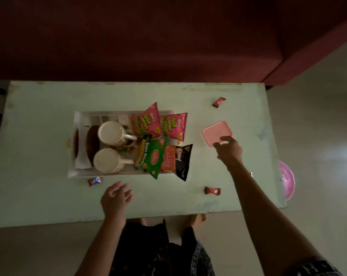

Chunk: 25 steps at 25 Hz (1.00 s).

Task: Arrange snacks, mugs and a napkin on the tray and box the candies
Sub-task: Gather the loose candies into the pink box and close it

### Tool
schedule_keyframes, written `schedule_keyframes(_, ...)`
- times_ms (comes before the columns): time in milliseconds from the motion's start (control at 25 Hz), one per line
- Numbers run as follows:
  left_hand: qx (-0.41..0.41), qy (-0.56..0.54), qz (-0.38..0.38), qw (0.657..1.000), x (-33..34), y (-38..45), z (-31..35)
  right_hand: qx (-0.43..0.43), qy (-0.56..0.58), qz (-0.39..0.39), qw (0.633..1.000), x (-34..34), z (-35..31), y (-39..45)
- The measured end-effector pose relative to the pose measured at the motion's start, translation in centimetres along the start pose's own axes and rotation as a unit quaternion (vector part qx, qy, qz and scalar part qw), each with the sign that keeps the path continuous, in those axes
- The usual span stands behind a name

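The white tray (77,174) sits left of the desk's (39,100) middle and already looks dressed: two cream mugs (110,132) stand side by side in it, a folded napkin (82,156) lies along its left end, and the snack packets (148,156) fill its right end, some hanging over the rim. What seems left is boxing the candies.

The pink box (214,132) rests toward the desk's right edge, lid on. The right hand (228,149) reaches onto its near corner; the fingertips touch the lid, but the frame does not show plainly whether they curl round the rim or merely rest on it, so I cannot tell whether that grip has closed. The left hand (116,196) hovers over the near edge of the desk with fingers loose and apart, holding nothing.

Three wrapped candies lie loose on the desk. The blue-and-brown candy (94,181) is just outside the tray's near-left corner, up and to the left of the left hand, its long axis roughly along the near edge. A red candy (212,190) lies near the near edge, between the two arms, closer to the right forearm. Another red candy (218,102) lies toward the far right corner, beyond the box.
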<state>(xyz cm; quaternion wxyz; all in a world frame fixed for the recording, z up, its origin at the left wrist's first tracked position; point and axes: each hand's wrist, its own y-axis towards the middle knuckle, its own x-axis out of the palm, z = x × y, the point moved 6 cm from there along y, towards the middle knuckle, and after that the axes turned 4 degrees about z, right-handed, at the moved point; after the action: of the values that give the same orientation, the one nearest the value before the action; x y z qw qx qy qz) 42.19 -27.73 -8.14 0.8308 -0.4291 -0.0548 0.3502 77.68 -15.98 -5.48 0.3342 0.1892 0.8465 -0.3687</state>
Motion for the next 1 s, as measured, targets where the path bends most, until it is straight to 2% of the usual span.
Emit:
schedule_keyframes(80, -0.034, 0.046, -0.065, 0.996, 4.0, -3.7, -3.1, -0.041, -0.051, -0.014, 0.998, -0.4, 0.2, 0.2)
schedule_keyframes(200, -0.095, 0.119, -0.187, 0.97, 10.0, -8.8, -7.0, -0.078, -0.076, -0.062, 0.992, 0.1, 0.4, 1.0)
schedule_keyframes(320, -0.079, 0.145, -0.238, 0.957, 15.0, -11.2, -8.0, -0.111, -0.094, -0.104, 0.984, 1.1, 0.2, 2.4)
schedule_keyframes(560, -0.022, 0.152, -0.247, 0.957, 20.3, -11.0, -6.4, -0.114, -0.161, -0.117, 0.973, 3.7, 0.2, 4.9)
schedule_keyframes(840, -0.035, 0.164, -0.197, 0.966, 21.4, -11.4, -8.2, -0.076, -0.187, -0.042, 0.978, 3.7, 0.8, 6.2)
schedule_keyframes(1000, -0.043, 0.158, -0.182, 0.97, 21.8, -11.4, -8.8, -0.112, -0.212, -0.065, 0.969, 3.3, 0.2, 6.3)
